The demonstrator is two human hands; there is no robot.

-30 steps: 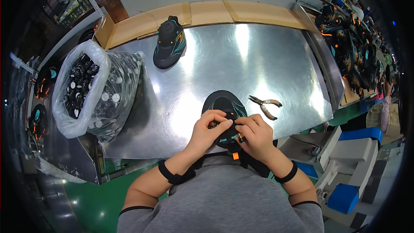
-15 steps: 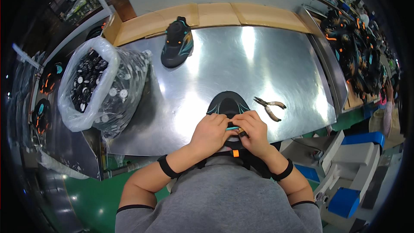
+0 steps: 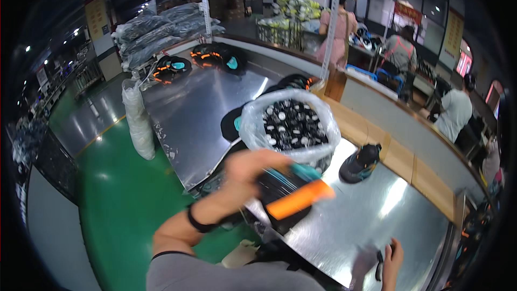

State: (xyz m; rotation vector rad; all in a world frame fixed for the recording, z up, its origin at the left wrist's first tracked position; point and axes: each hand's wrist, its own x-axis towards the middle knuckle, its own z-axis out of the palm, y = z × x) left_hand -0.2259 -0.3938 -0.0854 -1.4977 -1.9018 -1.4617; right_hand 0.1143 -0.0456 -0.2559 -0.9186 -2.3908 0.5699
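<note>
A clear plastic bag (image 3: pixel 291 126), round-mouthed and full of small black-and-white parts, stands near the middle of the steel table. A tall, narrow clear bag (image 3: pixel 138 124) stands on the green floor at the table's left corner. Grey plastic-wrapped bundles (image 3: pixel 161 29) are stacked far left. Yellowish upright signs hang far left (image 3: pixel 97 17) and far right (image 3: pixel 451 33) (lettering too small to make out), with a glowing red screen (image 3: pixel 462 63) beside the right one.

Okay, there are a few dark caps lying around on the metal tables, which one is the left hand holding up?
The blurred black cap with the orange strip and teal trim, gripped by the left hand before the clear bag; others lie on tabletops.
</note>
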